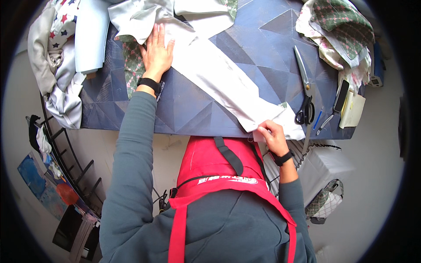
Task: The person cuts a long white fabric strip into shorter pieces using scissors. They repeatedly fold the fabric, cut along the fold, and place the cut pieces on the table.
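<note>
A long strip of white fabric (210, 74) lies diagonally across the blue table (272, 57), bunched at its far end with white and green floral cloth (133, 65). My left hand (157, 52) rests with fingers stretched out on the cloth near that upper end. My right hand (272, 138) pinches the strip's lower end at the table's front edge, where the fabric folds over and a loose thread hangs. Large black-handled scissors (305, 105) lie to the right of the strip.
Piled fabrics (61, 87) and a pale blue roll (91, 35) sit left; more floral cloth (342, 30) sits right. A phone (340, 96), yellow pad (352, 109) and pens (318, 117) lie near the right corner. Below are a black rack (76, 171) and a white covered object (324, 166).
</note>
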`<action>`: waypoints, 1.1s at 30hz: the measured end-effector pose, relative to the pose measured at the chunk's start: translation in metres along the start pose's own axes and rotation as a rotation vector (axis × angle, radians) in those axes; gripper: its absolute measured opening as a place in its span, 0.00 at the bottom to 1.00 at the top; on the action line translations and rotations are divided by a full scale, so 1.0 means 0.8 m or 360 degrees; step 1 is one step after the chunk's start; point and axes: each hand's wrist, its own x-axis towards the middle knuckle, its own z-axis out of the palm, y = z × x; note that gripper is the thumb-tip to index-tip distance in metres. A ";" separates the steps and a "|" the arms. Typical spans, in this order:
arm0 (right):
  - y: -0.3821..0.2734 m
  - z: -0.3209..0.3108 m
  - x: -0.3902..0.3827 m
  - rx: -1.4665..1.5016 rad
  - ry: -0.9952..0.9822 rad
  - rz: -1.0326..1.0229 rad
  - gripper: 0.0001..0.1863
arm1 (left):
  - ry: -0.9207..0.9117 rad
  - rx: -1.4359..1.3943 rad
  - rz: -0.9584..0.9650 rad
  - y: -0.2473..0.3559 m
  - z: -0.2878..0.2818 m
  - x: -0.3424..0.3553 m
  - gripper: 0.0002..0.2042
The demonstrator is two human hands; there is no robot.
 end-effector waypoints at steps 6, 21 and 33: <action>0.002 -0.017 -0.044 -0.0398 -0.0097 0.0236 0.06 | 0.0133 -0.0063 0.0052 -0.021 0.035 -0.002 0.35; 0.052 -0.067 -0.024 -0.0903 0.0366 -0.0163 0.10 | 0.0125 -0.1198 0.0089 0.229 -0.061 -0.255 0.05; 0.088 -0.170 -0.001 -0.1289 0.0822 -0.0461 0.21 | -0.0487 -0.1260 -0.0002 0.356 -0.035 -0.389 0.06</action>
